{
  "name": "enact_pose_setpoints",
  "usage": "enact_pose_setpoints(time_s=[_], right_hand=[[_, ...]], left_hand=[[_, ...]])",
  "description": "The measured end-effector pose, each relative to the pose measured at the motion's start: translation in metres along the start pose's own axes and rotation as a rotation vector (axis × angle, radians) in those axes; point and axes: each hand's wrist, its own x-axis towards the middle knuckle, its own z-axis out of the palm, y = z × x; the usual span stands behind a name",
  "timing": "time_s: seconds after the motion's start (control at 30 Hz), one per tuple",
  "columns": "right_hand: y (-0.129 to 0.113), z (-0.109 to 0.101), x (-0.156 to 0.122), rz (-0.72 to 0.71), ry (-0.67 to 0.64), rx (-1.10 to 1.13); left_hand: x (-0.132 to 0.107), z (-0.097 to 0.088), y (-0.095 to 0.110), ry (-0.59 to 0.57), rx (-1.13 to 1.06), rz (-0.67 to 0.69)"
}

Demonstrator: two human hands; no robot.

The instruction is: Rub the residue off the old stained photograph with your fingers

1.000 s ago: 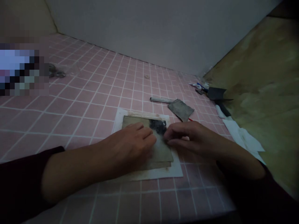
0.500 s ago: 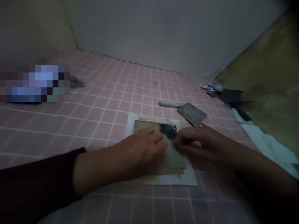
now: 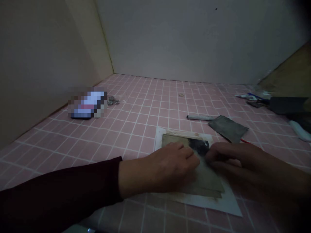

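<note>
The sheet lies on paper under my curled left hand, right hand narrowed near its edge; I can't tell what either grips. Probably light, flexible; I'd take its corners.

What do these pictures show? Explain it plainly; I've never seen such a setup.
No machine here: these are a person's two bare hands, every picture taken by one camera on that person's head, facing forward and down. On the pink, white-lined surface lies a white paper sheet bearing grey-green rectangular pieces with a glossy black patch. The left hand lies over the pieces; the right hand is pinched beside the patch. Whether either holds anything is too dim to tell. Beyond lie a grey, squarish piece and a pale, slim rod.
</note>
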Motion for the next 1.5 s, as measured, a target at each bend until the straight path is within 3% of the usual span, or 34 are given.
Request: enact_pose_setpoints(time_s=[0.07, 0.23, 0.43, 0.6, 0.77, 0.93, 1.0, 1.07, 1.1, 1.23, 1.4, 1.5], right_hand=[[-0.002, 0.000, 0.001, -0.013, 0.032, -0.015], [-0.002, -0.001, -0.002, 0.027, -0.140, 0.012], [-0.001, -0.002, 0.005, 0.047, -0.103, 0.152], [-0.002, -0.008, 0.002, 0.080, -0.268, 0.199], [0.002, -0.003, 0.004, 0.082, -0.086, 0.286], [0.005, -0.005, 0.002, 0.095, -0.249, 0.232], [0.006, -0.008, 0.003, 0.081, -0.184, 0.222], [0.008, -0.011, 0.006, -0.071, -0.076, 0.186], [0.009, -0.013, 0.007, -0.117, -0.086, 0.147], [0.012, -0.018, 0.005, -0.093, -0.325, 0.154], [0.011, -0.019, 0.006, -0.118, -0.105, 0.141], [0.011, -0.020, 0.005, -0.087, -0.278, 0.195]], left_hand=[[0.000, -0.001, 0.000, 0.004, 0.013, 0.006], [0.000, -0.001, 0.001, 0.004, 0.024, 0.007], [0.001, -0.005, 0.001, 0.015, 0.034, 0.012], [0.001, -0.005, 0.002, 0.004, 0.031, 0.004], [0.001, -0.005, 0.001, 0.011, 0.036, 0.013], [0.001, -0.003, 0.001, -0.009, 0.020, 0.001], [0.000, -0.001, 0.001, -0.012, 0.000, -0.003], [0.000, 0.000, 0.001, -0.008, -0.021, -0.022], [0.000, 0.001, 0.001, -0.007, -0.026, -0.027], [0.003, 0.001, 0.002, -0.013, -0.029, -0.031], [0.004, -0.003, 0.004, 0.030, -0.035, -0.016], [0.004, -0.003, 0.004, 0.029, -0.053, -0.029]])
